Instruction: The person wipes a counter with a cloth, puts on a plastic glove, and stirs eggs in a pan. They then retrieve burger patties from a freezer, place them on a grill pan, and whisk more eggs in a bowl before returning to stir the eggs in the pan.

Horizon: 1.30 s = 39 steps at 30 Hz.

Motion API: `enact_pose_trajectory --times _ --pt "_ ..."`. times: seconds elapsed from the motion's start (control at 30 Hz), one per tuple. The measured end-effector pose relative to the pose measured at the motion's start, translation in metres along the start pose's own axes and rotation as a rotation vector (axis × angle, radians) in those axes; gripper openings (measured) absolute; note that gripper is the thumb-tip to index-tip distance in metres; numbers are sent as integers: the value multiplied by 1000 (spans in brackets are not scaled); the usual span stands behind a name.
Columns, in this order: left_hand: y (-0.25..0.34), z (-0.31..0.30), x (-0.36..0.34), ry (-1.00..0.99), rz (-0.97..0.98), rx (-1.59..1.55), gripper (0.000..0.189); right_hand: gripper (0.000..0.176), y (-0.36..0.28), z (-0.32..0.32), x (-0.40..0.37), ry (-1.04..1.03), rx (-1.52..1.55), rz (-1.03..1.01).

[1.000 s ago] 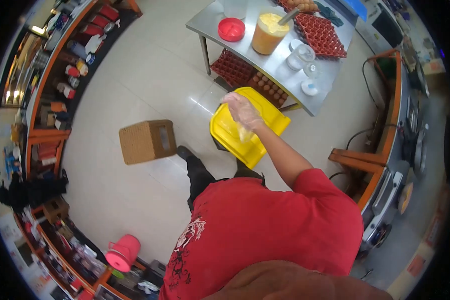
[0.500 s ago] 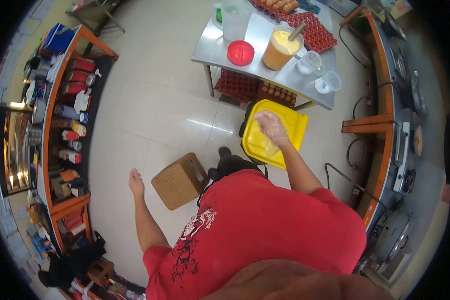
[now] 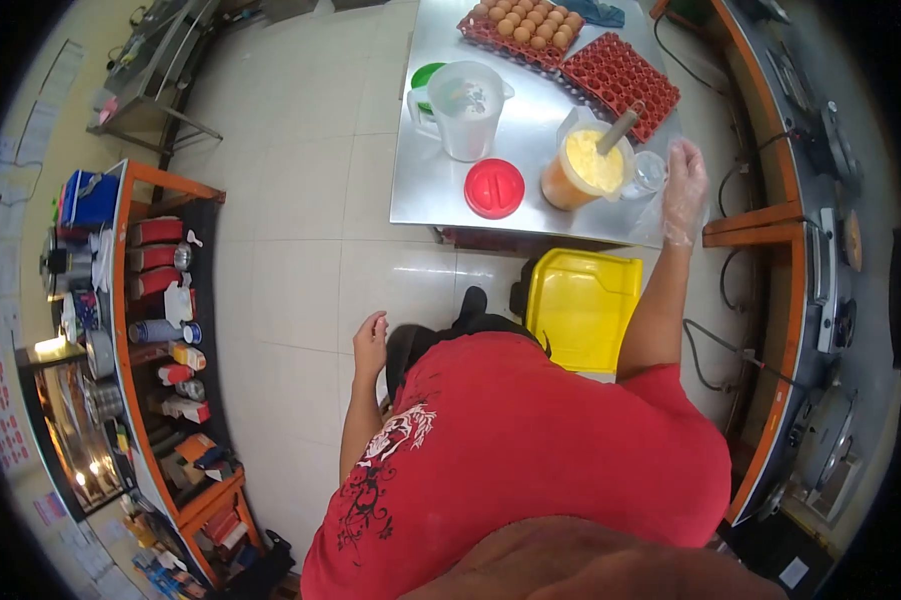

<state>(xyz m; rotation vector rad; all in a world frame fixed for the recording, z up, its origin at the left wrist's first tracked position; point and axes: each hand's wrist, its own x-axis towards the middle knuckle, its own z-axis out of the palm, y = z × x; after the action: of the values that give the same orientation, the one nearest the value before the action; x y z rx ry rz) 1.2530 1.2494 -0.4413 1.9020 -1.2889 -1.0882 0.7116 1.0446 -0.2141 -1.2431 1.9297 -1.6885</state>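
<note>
My right hand [image 3: 684, 190], in a clear plastic glove, is raised over the right edge of the steel table [image 3: 436, 200]. Its fingers point forward, and nothing shows in them. Just left of it stands a small clear container [image 3: 649, 172]. Left of that is a tall plastic jug [image 3: 560, 188] filled with a yellow mixture, a grey-handled tool [image 3: 620, 130] standing in it. My left hand [image 3: 370, 340], bare, hangs low over the floor, loosely curled with nothing visible in it. A red round lid [image 3: 494, 188] and an empty clear pitcher [image 3: 467, 115] stand further left on the table.
Brown eggs [image 3: 525, 22] fill a red tray at the back; an empty red egg tray [image 3: 622, 82] lies beside it. A yellow-lidded bin [image 3: 582, 310] stands before the table. Orange-framed shelves [image 3: 155, 390] line the left, with a stove counter [image 3: 820, 290] on the right.
My right hand has moved from above the yellow lid to the table's right edge. My left hand has come inward. The view has shifted towards the table; the woven stool has gone out of sight.
</note>
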Motion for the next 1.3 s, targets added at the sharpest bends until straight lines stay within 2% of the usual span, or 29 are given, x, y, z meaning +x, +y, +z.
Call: enact_pose_trajectory --times 0.03,0.13,0.23,0.33,0.43,0.53,0.57,0.6,0.7,0.8,0.83,0.93,0.97,1.13,1.23,1.3 --pt "5 -6 17 5 11 -12 31 29 -9 8 9 24 -33 -32" --pt "20 -29 83 22 66 -43 32 39 -19 36 30 -52 -181 51" --pt "38 -52 163 -27 130 -10 32 48 18 49 52 -351 -411 66" --pt "72 -69 245 -88 225 9 31 52 7 85 42 -250 -477 170" --pt "115 -78 316 -153 312 -37 30 42 -10 101 36 -76 -727 67" --pt "173 -67 369 -265 418 -75 32 30 -56 95 37 103 -319 226" --pt "201 -61 376 -331 464 -57 35 18 -50 82 40 139 -117 204" --pt "225 -54 380 -397 508 -35 40 16 -64 81 37 182 1 221" --pt "282 -13 380 -541 852 1 58 15 -96 74 34 286 339 194" --pt "289 38 377 -672 885 -95 61 15 -134 79 22 348 375 108" --pt "295 49 371 -632 846 -144 55 17 -136 76 19 353 345 22" --pt "294 70 365 -738 585 -209 42 25 -144 68 12 402 368 41" --pt "288 79 362 -757 573 -247 39 31 -154 73 12 483 347 20" --pt "290 107 342 -744 587 -343 30 34 -162 50 10 365 479 -74" --pt "296 114 344 -840 509 -218 39 37 -163 42 10 306 497 -111" --pt "301 123 334 -750 573 -314 32 37 -164 40 12 293 510 -106"
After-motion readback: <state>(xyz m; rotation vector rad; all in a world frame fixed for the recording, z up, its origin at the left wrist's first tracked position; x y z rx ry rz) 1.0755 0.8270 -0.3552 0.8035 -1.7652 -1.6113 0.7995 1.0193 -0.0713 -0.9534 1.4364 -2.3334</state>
